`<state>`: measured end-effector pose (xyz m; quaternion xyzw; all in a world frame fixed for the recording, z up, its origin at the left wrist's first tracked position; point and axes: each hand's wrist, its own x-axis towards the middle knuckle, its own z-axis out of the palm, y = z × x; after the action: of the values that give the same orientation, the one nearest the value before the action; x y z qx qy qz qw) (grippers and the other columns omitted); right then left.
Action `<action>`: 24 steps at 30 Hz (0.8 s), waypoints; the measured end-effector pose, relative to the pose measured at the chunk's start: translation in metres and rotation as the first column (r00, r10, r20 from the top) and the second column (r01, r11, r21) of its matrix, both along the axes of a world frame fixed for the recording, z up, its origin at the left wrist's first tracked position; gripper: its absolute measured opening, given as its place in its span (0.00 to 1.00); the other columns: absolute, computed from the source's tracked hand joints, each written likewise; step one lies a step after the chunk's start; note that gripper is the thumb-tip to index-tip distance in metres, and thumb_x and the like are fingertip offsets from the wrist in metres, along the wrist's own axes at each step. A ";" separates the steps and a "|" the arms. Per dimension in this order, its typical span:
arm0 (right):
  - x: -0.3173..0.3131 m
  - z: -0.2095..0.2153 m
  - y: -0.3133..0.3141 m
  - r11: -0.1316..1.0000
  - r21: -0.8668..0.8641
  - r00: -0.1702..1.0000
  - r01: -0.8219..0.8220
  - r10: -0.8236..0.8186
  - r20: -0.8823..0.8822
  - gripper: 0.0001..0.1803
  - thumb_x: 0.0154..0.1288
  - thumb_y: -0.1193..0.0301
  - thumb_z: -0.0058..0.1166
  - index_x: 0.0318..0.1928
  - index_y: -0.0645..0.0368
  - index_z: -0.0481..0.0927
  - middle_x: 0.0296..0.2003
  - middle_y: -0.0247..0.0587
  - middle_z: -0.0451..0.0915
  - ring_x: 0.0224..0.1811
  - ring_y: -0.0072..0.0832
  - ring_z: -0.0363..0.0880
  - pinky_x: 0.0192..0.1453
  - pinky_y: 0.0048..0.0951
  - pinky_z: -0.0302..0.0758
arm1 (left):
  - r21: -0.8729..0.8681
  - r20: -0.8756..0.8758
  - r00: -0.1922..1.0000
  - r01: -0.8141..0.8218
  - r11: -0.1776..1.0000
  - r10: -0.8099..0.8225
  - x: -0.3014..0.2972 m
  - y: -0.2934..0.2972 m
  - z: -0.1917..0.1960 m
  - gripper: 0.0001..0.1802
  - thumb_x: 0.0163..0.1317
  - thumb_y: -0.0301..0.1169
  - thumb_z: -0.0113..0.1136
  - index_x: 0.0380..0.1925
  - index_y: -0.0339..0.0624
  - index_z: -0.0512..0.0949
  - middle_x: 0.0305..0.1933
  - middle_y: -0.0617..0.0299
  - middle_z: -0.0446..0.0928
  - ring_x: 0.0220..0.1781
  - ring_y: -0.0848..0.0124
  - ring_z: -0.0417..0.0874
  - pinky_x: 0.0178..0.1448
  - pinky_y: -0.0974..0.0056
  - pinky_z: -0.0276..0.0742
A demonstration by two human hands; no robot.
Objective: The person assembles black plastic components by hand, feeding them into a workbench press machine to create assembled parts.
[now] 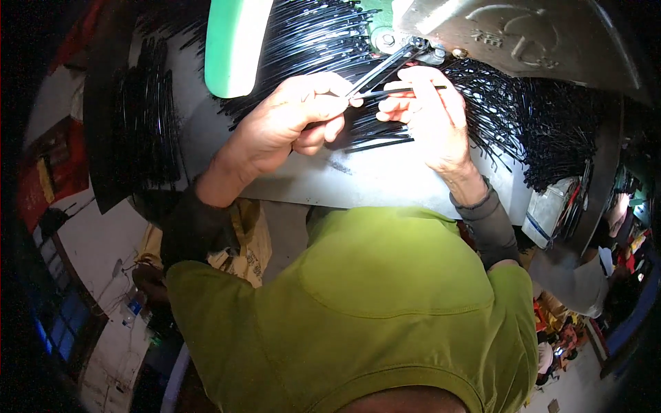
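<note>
My left hand (286, 117) and right hand (438, 120) pinch black strips (374, 93) between them, which may slip if held loosely.

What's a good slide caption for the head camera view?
Left hand and right hand hold a thin black rod over a pale worktop, among heaped black rods.

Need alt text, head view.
The person's left hand and right hand hold thin black rods near a metal machine housing. Heaps of similar rods lie beyond, on a pale worktable; the person wears an olive-green T-shirt.
</note>
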<state>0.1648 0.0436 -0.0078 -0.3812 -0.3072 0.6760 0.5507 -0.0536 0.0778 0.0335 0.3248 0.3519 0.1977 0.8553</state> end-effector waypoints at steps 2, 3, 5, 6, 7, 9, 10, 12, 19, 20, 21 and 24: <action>0.000 0.000 0.001 1.000 -0.023 1.000 0.000 0.000 0.001 0.12 0.70 0.69 0.44 0.44 0.67 0.72 0.34 0.50 0.79 0.33 0.34 0.83 0.38 0.33 0.83 | 0.001 -0.001 1.000 -0.003 1.000 0.003 0.000 0.001 -0.002 0.09 0.66 0.29 0.48 0.43 0.38 0.72 0.20 0.65 0.68 0.12 0.86 0.54 0.16 0.77 0.47; 0.001 0.000 0.001 1.000 -0.024 1.000 0.000 0.000 0.001 0.12 0.70 0.69 0.44 0.44 0.67 0.72 0.34 0.50 0.79 0.33 0.34 0.83 0.38 0.33 0.83 | -0.002 0.009 1.000 -0.003 1.000 0.003 0.000 0.002 -0.003 0.09 0.66 0.29 0.48 0.44 0.38 0.72 0.20 0.65 0.68 0.12 0.86 0.54 0.16 0.77 0.47; 0.001 -0.001 0.002 1.000 -0.004 1.000 -0.018 0.018 -0.016 0.12 0.70 0.70 0.44 0.45 0.67 0.72 0.34 0.50 0.79 0.33 0.34 0.83 0.39 0.33 0.83 | -0.007 0.018 1.000 -0.006 1.000 0.006 -0.001 0.002 -0.005 0.10 0.66 0.29 0.48 0.44 0.38 0.72 0.20 0.65 0.68 0.12 0.86 0.54 0.16 0.77 0.47; 0.001 -0.001 0.002 1.000 -0.005 1.000 -0.019 0.019 -0.016 0.12 0.70 0.70 0.44 0.45 0.67 0.72 0.34 0.50 0.79 0.33 0.34 0.83 0.39 0.33 0.83 | -0.012 0.021 1.000 -0.002 1.000 0.002 -0.002 0.002 -0.005 0.10 0.66 0.29 0.49 0.44 0.38 0.72 0.20 0.65 0.68 0.12 0.85 0.54 0.16 0.77 0.47; 0.001 0.000 0.002 1.000 -0.007 1.000 -0.027 0.027 -0.009 0.12 0.70 0.70 0.44 0.45 0.68 0.72 0.35 0.50 0.79 0.34 0.34 0.83 0.39 0.33 0.82 | -0.015 0.023 1.000 0.002 1.000 -0.001 -0.002 0.001 -0.005 0.10 0.66 0.30 0.49 0.44 0.37 0.72 0.20 0.65 0.68 0.12 0.85 0.54 0.16 0.77 0.48; 0.002 0.000 0.002 0.999 -0.008 0.999 -0.036 0.036 -0.003 0.12 0.70 0.69 0.43 0.45 0.68 0.72 0.35 0.50 0.79 0.34 0.35 0.83 0.39 0.33 0.82 | -0.012 0.017 1.000 -0.001 1.000 0.001 -0.003 0.000 -0.006 0.10 0.66 0.30 0.49 0.44 0.37 0.72 0.20 0.65 0.68 0.12 0.85 0.54 0.16 0.77 0.48; 0.003 -0.001 0.002 0.999 0.000 0.999 -0.050 0.050 -0.005 0.13 0.70 0.69 0.43 0.45 0.68 0.72 0.35 0.50 0.79 0.35 0.35 0.83 0.40 0.33 0.82 | -0.012 0.015 1.000 -0.002 1.000 0.002 -0.003 0.000 -0.007 0.10 0.66 0.30 0.49 0.44 0.37 0.72 0.20 0.65 0.68 0.12 0.85 0.54 0.16 0.77 0.48; 0.003 -0.001 0.003 0.998 0.008 0.998 -0.064 0.064 -0.008 0.13 0.71 0.69 0.43 0.45 0.68 0.72 0.36 0.50 0.79 0.35 0.35 0.83 0.40 0.34 0.82 | -0.018 0.020 1.000 0.002 1.000 -0.001 -0.003 0.001 -0.007 0.10 0.66 0.30 0.49 0.44 0.37 0.72 0.19 0.66 0.67 0.12 0.85 0.54 0.16 0.77 0.48; 0.001 -0.001 0.004 0.997 -0.029 0.995 -0.069 0.067 -0.071 0.15 0.71 0.68 0.43 0.46 0.69 0.72 0.36 0.51 0.78 0.37 0.36 0.82 0.41 0.36 0.82 | -0.017 0.009 1.000 0.000 1.000 0.000 -0.003 0.002 -0.007 0.10 0.66 0.30 0.48 0.44 0.37 0.72 0.20 0.66 0.67 0.12 0.85 0.54 0.16 0.77 0.48; 0.001 -0.001 0.004 0.997 -0.025 0.994 -0.069 0.067 -0.084 0.15 0.71 0.67 0.43 0.47 0.69 0.72 0.36 0.51 0.78 0.37 0.37 0.82 0.42 0.36 0.82 | -0.017 0.009 1.000 0.000 1.000 0.000 -0.004 0.003 -0.008 0.10 0.66 0.30 0.48 0.44 0.37 0.72 0.20 0.66 0.67 0.12 0.85 0.54 0.16 0.77 0.48; 0.001 -0.002 0.004 0.997 -0.026 0.994 -0.068 0.066 -0.084 0.15 0.71 0.67 0.43 0.47 0.69 0.72 0.36 0.51 0.78 0.37 0.37 0.82 0.42 0.36 0.82 | -0.033 0.043 0.999 0.005 0.999 -0.004 -0.005 0.004 -0.008 0.10 0.67 0.28 0.48 0.45 0.36 0.73 0.21 0.64 0.69 0.13 0.85 0.56 0.17 0.77 0.50; 0.003 -0.009 0.005 0.996 0.000 0.990 -0.093 0.092 -0.103 0.16 0.71 0.67 0.44 0.48 0.69 0.71 0.37 0.51 0.78 0.38 0.38 0.82 0.43 0.38 0.81 | -0.055 0.079 0.997 0.009 0.998 -0.005 -0.006 0.004 -0.009 0.11 0.67 0.27 0.47 0.45 0.34 0.74 0.23 0.62 0.70 0.14 0.84 0.59 0.17 0.78 0.52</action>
<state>0.1674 0.0489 -0.0163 -0.3324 -0.2941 0.7204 0.5329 -0.0595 0.0820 0.0245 0.2944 0.3219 0.1976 0.8779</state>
